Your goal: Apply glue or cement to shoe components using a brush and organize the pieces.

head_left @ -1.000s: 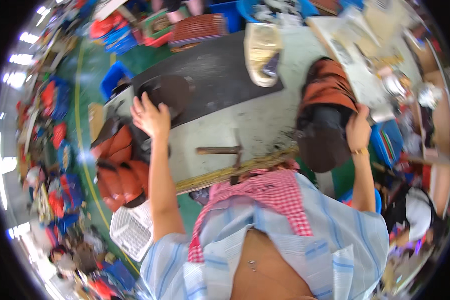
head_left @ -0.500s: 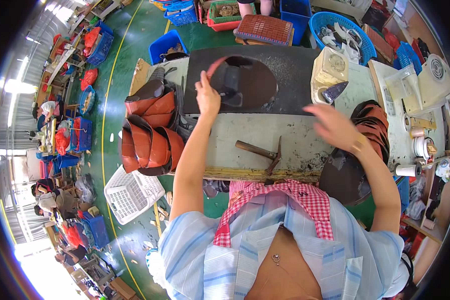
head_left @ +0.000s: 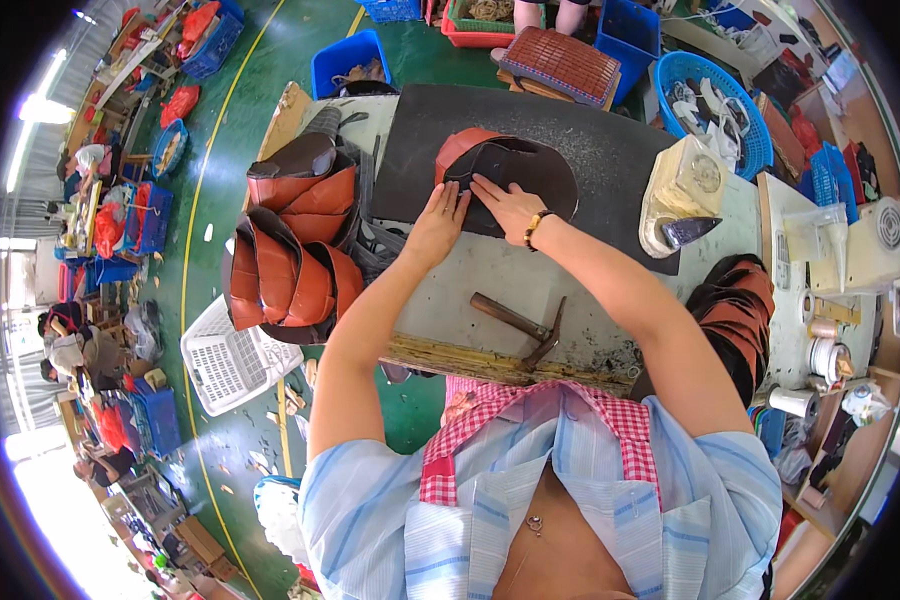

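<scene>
A dark leather piece with a reddish-brown flap [head_left: 545, 180] lies on a black work mat [head_left: 610, 140]. My left hand [head_left: 438, 225] touches its near left edge, fingers stretched out over it. My right hand [head_left: 510, 210] lies flat beside it, fingertips pressing the same edge close to the left ones. Both hands look open; what is under the fingertips is hidden. A hammer [head_left: 510, 316] with a wooden handle rests on the table nearer to me. To the left stands a stack of reddish-brown curved leather pieces [head_left: 295, 270].
More reddish-brown pieces [head_left: 735, 310] are stacked under my right forearm. A yellowed glue container [head_left: 685, 180] with a dark pointed tool [head_left: 690, 232] stands right of the mat. Blue baskets [head_left: 715, 110] sit beyond the table; a white crate [head_left: 235, 355] is on the floor at left.
My right hand has swung left from near the glue container onto the leather piece. My left hand has slid down to the piece's near edge. The view has shifted slightly.
</scene>
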`<state>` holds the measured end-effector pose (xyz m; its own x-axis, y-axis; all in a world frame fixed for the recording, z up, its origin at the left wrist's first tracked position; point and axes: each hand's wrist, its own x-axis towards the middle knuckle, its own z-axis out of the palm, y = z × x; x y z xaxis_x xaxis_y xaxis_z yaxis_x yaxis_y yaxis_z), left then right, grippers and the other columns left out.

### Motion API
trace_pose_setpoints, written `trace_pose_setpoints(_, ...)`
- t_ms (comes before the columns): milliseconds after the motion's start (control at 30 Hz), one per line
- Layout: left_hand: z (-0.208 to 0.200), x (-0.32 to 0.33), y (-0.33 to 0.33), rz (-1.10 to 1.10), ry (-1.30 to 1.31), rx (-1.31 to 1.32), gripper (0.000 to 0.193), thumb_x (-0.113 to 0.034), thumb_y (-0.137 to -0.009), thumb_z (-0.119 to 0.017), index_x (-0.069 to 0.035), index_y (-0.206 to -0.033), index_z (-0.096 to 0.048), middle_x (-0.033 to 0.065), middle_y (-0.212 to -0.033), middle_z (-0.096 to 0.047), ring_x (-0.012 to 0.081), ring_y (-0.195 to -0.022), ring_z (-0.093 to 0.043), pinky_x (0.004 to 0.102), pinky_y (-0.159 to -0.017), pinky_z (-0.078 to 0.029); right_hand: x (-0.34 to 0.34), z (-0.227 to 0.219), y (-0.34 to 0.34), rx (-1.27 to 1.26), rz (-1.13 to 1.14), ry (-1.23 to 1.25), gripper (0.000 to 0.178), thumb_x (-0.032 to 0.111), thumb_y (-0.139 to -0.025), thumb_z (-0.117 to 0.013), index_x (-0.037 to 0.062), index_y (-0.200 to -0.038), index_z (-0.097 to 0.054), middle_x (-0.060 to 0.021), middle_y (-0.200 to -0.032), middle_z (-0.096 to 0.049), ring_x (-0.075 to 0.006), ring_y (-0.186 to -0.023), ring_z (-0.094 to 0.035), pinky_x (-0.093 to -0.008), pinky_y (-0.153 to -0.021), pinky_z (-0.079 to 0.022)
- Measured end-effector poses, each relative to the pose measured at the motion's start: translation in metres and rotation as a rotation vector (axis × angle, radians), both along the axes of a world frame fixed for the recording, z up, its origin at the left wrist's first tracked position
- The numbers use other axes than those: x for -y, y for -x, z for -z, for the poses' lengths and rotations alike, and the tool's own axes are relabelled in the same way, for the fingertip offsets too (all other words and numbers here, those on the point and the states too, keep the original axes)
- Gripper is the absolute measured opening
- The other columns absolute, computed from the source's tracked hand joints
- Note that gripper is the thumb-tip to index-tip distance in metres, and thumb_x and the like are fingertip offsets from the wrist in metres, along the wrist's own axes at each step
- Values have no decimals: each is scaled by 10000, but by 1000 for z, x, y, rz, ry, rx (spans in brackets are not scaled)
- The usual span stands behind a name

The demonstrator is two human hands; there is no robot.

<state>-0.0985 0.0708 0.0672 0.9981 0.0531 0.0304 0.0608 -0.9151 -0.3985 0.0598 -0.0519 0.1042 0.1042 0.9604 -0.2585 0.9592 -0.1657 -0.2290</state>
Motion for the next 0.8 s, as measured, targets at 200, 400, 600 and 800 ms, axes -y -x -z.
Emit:
trace_pose_setpoints(200,2,-22,0,170,11,65,460,-172,-848,-446,43,-1252,-494,205,-1229,-542,298,-1249,-439,466,-1137,-158,21,14,6,250,-251,-52,779,130,-697,-648,99,-1404,-322,-34,-1477,-288,-202,-1042,-523,-346,-755,-482)
trace_pose_setpoints(400,-40,-38,-24,329,270,26,360,-143,-797,-502,-93,-1133,-621,102,-1034,-609,220,-1130,-520,467,-1141,-168,-23,-20,-22,12,-253,-212,342,100,-697,-617,85,-1038,-597,-89,-1055,-596,-255,-932,-570,-375,-775,-498)
trace_pose_setpoints(600,-116,-48,-30,592,201,-258,244,-163,-733,-556,-93,-923,-691,78,-994,-627,222,-1115,-528,439,-1129,-215,-50,-14,-51,370,-176,33,447,55,-777,-588,0,-1215,-514,-167,-1133,-602,-276,-1068,-578,-363,-873,-489)
trace_pose_setpoints(800,-30,30,-34,46,302,176,429,-133,-796,-510,-11,-1206,-522,146,-1285,-508,267,-1257,-424,407,-1086,-263,-33,-10,-50,37,-101,122,571,-24,-733,-564,-25,-1288,-432,-207,-1213,-531,-341,-1105,-544,-394,-908,-470)
